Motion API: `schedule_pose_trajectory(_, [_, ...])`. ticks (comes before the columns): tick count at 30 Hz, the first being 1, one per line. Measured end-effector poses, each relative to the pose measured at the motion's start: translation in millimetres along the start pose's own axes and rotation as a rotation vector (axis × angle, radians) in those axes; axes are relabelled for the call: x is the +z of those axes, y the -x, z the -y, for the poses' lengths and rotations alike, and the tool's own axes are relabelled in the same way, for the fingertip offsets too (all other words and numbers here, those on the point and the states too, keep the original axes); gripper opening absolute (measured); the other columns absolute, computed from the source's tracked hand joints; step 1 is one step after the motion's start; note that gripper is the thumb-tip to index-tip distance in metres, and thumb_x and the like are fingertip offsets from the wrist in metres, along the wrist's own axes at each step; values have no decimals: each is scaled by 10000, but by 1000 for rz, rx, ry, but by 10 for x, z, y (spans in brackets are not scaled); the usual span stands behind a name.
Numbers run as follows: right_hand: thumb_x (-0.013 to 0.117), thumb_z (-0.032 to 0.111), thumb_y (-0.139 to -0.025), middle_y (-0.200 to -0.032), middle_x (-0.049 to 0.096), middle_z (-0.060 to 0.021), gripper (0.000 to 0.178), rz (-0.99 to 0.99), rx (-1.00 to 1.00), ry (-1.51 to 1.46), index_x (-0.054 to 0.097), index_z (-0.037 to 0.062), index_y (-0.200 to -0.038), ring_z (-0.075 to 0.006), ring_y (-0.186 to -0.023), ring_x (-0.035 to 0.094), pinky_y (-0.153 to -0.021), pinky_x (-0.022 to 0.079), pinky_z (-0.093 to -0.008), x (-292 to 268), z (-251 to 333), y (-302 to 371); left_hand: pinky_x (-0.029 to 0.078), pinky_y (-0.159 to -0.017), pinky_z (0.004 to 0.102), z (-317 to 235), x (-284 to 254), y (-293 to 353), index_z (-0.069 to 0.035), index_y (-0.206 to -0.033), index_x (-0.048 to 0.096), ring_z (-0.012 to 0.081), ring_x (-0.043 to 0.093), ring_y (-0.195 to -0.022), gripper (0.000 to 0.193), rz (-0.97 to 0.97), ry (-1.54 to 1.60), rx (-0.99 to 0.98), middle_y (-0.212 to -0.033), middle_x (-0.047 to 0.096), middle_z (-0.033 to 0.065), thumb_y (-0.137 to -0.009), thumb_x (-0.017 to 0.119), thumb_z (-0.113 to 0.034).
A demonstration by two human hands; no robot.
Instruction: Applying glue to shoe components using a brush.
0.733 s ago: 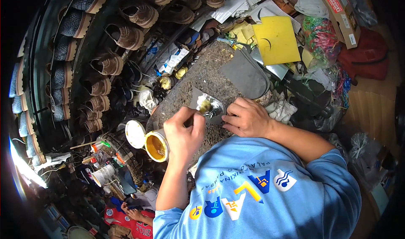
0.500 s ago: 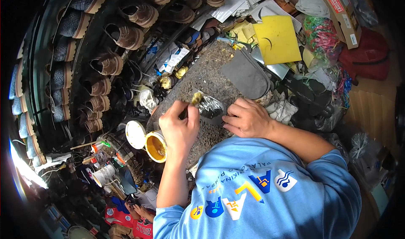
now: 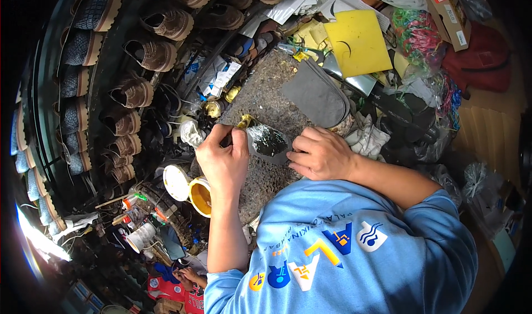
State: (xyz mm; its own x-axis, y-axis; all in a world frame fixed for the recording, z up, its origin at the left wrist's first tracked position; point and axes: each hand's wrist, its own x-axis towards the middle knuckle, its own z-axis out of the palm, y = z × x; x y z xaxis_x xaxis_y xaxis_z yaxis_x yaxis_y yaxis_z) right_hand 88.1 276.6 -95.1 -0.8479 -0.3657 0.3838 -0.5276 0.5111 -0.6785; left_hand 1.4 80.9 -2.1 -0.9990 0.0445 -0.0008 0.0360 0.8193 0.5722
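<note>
My left hand (image 3: 223,157) is closed in a pinch on a small brush whose tip (image 3: 244,121) is caked yellow. That tip is at the upper left edge of a dark grey sole-shaped piece (image 3: 271,157), which has a wet, shiny coating on its face. My right hand (image 3: 320,152) pinches the piece's right end and holds it against a rough, crusted work surface (image 3: 255,87). Below my left forearm's side stands a yellow-rimmed tub (image 3: 200,196) of amber glue, with its white lid (image 3: 176,182) beside it.
A stack of grey sole-shaped sheets (image 3: 316,95) lies beyond my right hand, near a yellow sheet (image 3: 359,43). Brown shoes (image 3: 152,53) fill racks on the left. Small glue-stained tins (image 3: 213,109) and a white crumpled cloth (image 3: 191,133) sit left of the work surface.
The brush has moved left across the coated piece to its upper left edge. My right hand keeps its hold on the right end. The whole view has shifted slightly.
</note>
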Motion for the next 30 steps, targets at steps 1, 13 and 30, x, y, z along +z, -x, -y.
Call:
schedule_pose_trajectory(1, [794, 222, -745, -859, 557, -30, 192, -2, 3, -1, 737, 68, -844, -223, -874, 555, -762, 500, -351, -1, -3, 4, 474, -554, 289, -4, -16, -10, 40, -844, 706, 114, 574, -527, 160, 17, -14, 13, -610, 649, 103, -860, 651, -109])
schedule_pose_trajectory(13, [799, 216, -730, -856, 556, -29, 193, -16, 7, -12, 735, 66, -834, -227, -855, 556, -729, 501, -358, 11, -8, 12, 505, -628, 291, 15, -185, 43, 30, -859, 720, 150, 629, -620, 132, 147, 117, -54, -676, 674, 115, -827, 634, -64])
schedule_pose_trajectory(30, [837, 207, -717, -844, 589, -18, 218, -15, 15, 22, 762, 86, -882, -212, -819, 568, -690, 509, -333, -8, 24, -15, 509, -587, 333, 137, -286, 420, 22, -844, 701, 227, 653, -578, 102, 146, 130, -8, -696, 680, 157, -860, 669, -74])
